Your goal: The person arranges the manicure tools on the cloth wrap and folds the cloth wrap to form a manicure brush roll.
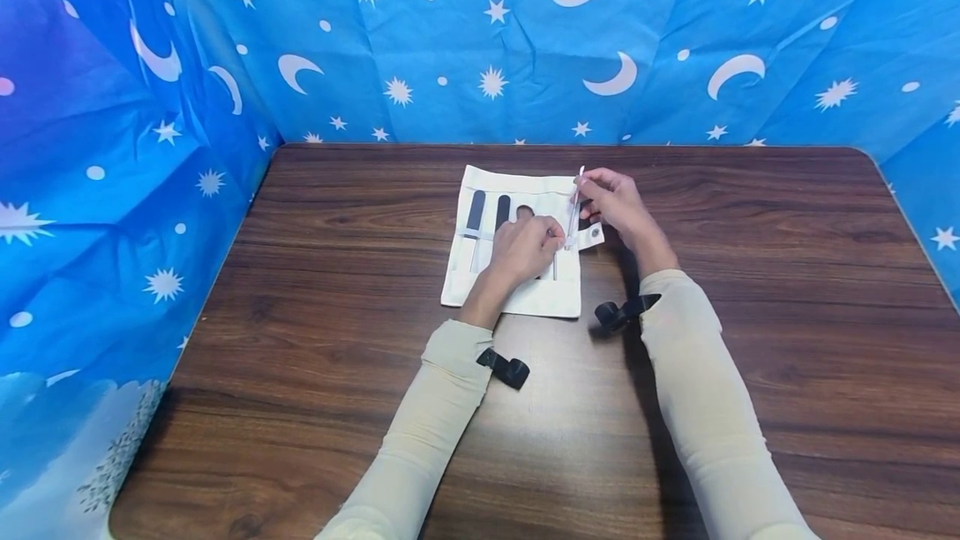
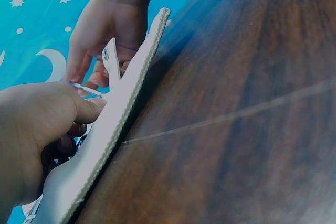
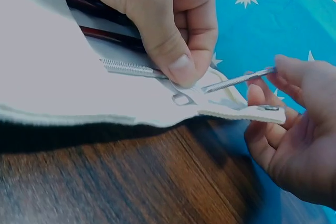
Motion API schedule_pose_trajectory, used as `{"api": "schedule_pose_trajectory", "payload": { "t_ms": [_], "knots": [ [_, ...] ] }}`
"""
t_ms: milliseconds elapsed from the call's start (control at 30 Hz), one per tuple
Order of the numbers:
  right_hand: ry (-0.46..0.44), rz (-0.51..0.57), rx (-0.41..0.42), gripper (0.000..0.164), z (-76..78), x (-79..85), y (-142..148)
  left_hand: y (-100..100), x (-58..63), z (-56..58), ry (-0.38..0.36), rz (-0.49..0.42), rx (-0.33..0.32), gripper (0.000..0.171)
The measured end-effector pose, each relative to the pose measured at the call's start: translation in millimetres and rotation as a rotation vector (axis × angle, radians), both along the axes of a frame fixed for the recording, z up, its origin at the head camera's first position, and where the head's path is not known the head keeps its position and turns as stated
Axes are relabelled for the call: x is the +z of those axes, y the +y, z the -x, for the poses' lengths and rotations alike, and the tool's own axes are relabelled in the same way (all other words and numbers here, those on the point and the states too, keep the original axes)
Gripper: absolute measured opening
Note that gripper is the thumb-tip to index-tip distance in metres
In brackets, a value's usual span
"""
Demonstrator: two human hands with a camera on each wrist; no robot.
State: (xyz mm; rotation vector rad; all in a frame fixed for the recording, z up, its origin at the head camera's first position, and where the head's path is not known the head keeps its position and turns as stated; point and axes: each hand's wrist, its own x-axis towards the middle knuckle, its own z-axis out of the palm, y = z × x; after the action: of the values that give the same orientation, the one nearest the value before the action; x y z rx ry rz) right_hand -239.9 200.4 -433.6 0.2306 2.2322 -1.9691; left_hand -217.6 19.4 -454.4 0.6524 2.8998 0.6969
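Note:
A white fabric tool pouch [image 1: 543,302] lies unfolded on the table. My right hand [image 1: 617,205] pinches the upper end of a slim metal tool [image 3: 239,81] at the pouch's right edge. The tool's lower end passes through a white elastic band [image 3: 195,95], and its flat tip shows on the other side. Over the pouch, my left hand [image 1: 525,248] pinches that band between thumb and finger. Beside the left thumb lies another metal tool with a ridged handle [image 3: 128,67]. Two black-handled tools [image 1: 476,211] sit in the pouch's left part; my left hand partly hides others.
A snap tab [image 1: 592,235] sticks out from the pouch's right side, close to my right fingers. The brown wood-grain table [image 1: 337,273] ends at a blue curtain [image 1: 450,40] with moons and stars. Black camera straps [image 1: 504,367] are on both wrists.

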Motion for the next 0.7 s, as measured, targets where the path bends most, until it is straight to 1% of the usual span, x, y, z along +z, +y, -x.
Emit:
{"api": "schedule_pose_trajectory", "payload": {
  "t_ms": [133, 267, 333, 367, 533, 600, 700],
  "knots": [
    [0.0, 0.019, -0.071, 0.016, 2.8, -0.1, -2.8, -0.5, 0.4, -0.1, 0.005, -0.004, -0.001, 0.012],
    [-0.002, 0.0, -0.101, 0.015, 4.7, -2.1, -2.6, -0.7, 0.8, -0.6, 0.015, -0.001, -0.006, 0.012],
    [0.007, -0.072, -0.101, 0.017, 5.0, -3.2, -1.5, -0.6, 0.8, -0.7, 0.017, 0.004, -0.008, 0.013],
    [0.016, -0.13, -0.091, 0.019, 4.8, -3.5, -1.0, -0.5, 0.8, -0.7, 0.017, 0.005, -0.008, 0.014],
    [0.059, -0.477, 0.01, 0.03, -2.8, -1.6, -0.9, -0.5, 1.0, -0.5, 0.006, 0.0, -0.01, 0.015],
    [0.057, -0.557, 0.057, 0.031, -8.5, -0.2, -2.4, -0.7, 1.2, -0.6, 0.005, -0.003, -0.011, 0.015],
    [0.057, -0.616, 0.116, 0.03, -17.3, 1.2, -5.9, -1.1, 1.3, -0.6, 0.008, 0.001, -0.006, 0.015]
  ]
}}
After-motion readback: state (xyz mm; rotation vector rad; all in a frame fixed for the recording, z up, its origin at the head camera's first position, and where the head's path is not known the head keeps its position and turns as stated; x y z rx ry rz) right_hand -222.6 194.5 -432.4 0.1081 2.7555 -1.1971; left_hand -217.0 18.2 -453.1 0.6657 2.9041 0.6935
